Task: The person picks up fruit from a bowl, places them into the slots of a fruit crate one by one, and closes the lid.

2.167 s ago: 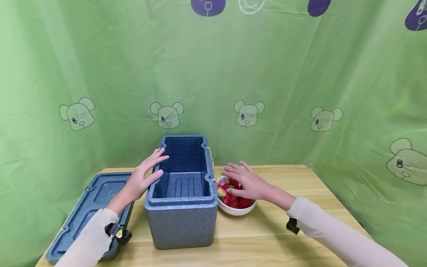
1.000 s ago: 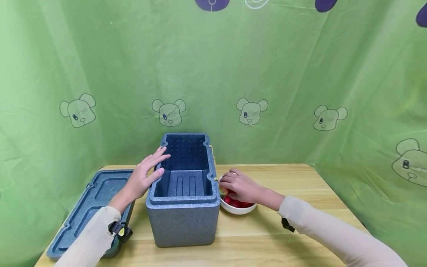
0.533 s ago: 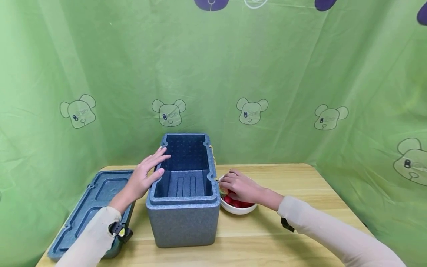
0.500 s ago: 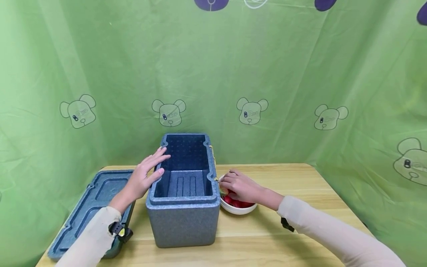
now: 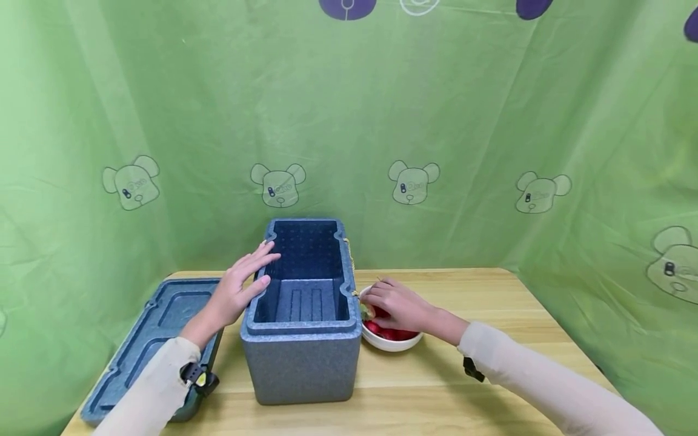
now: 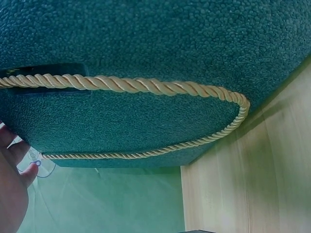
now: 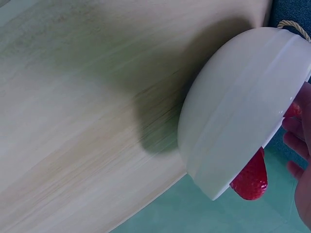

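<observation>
My left hand [image 5: 235, 293] rests on the left rim of a blue-grey foam box [image 5: 300, 369], fingers stretched out over the edge. The left wrist view shows the box's side with a twisted gold rope [image 6: 160, 87], and part of the hand at lower left. To the right of the box, my right hand [image 5: 400, 306] reaches into a white bowl [image 5: 389, 345] of strawberries. Its fingers and thumb curl round a strawberry [image 5: 368, 312] at the bowl's left side, largely covered by the hand. Another strawberry [image 7: 250, 179] sticks up over the rim in the right wrist view.
The box lid [image 5: 163, 327] lies on the wooden table [image 5: 463, 387] left of the box, partly under my left forearm. The bowl stands close against the box's right wall. A green curtain [image 5: 349, 109] with bear drawings surrounds the table at the back and sides.
My right hand came down from above the bowl with spread fingers and closed in among the strawberries; lately it has barely moved. My left hand has stayed on the box rim.
</observation>
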`<action>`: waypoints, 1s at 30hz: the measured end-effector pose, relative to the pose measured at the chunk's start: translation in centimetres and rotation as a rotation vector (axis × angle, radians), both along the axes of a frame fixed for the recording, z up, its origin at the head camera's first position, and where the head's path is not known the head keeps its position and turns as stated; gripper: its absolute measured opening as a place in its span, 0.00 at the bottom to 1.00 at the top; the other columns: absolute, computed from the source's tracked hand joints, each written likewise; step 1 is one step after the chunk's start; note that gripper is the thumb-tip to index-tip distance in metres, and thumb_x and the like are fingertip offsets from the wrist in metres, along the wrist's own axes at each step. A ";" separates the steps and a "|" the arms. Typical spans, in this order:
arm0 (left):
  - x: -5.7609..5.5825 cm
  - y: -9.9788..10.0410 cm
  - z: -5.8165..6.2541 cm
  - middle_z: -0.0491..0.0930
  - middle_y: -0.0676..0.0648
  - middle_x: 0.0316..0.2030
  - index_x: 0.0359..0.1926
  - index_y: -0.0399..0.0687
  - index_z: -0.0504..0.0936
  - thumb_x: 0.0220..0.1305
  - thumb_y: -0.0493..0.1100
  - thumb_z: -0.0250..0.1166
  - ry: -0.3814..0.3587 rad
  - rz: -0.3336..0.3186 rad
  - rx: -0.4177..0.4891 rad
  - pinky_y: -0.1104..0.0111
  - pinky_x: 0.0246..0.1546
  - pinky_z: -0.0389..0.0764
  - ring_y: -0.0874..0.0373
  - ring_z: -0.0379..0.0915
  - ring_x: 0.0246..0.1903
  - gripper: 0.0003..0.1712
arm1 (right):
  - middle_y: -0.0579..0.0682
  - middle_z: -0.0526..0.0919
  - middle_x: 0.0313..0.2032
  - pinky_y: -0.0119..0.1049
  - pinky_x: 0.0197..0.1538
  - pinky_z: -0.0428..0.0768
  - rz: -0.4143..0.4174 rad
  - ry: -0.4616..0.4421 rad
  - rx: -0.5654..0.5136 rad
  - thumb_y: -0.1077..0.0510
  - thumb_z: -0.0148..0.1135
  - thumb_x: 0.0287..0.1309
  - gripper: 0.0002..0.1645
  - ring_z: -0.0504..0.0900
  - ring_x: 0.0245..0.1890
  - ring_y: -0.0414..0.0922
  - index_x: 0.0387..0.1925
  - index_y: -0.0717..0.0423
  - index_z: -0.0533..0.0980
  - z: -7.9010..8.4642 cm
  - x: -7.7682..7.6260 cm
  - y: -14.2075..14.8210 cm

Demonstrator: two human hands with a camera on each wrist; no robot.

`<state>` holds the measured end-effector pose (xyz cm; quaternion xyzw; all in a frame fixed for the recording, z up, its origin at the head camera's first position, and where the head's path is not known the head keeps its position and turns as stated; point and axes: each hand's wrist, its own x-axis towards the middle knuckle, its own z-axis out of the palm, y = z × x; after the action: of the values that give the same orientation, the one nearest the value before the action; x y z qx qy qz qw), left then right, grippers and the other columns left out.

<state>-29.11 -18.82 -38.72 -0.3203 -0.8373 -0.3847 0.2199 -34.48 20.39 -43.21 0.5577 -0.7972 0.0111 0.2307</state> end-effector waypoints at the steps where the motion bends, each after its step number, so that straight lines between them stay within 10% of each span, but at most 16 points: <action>1: 0.0 0.1 0.0 0.63 0.42 0.76 0.70 0.47 0.74 0.72 0.42 0.55 -0.004 -0.003 0.002 0.37 0.74 0.54 0.39 0.54 0.77 0.27 | 0.48 0.87 0.44 0.46 0.56 0.80 0.000 -0.001 -0.004 0.56 0.76 0.48 0.20 0.83 0.47 0.46 0.43 0.56 0.82 0.0 0.0 0.1; 30: 0.7 -0.5 1.8 0.66 0.39 0.74 0.74 0.38 0.68 0.75 0.49 0.52 0.131 0.122 -0.326 0.43 0.75 0.56 0.41 0.60 0.75 0.32 | 0.51 0.88 0.43 0.52 0.59 0.79 -0.169 -0.081 -0.228 0.50 0.74 0.50 0.24 0.84 0.48 0.50 0.46 0.60 0.83 1.9 0.3 2.0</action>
<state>-28.38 -19.30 -36.95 -0.3245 -0.8904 -0.2082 0.2420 -34.18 22.35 -41.31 0.4581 -0.8434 0.1046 0.2604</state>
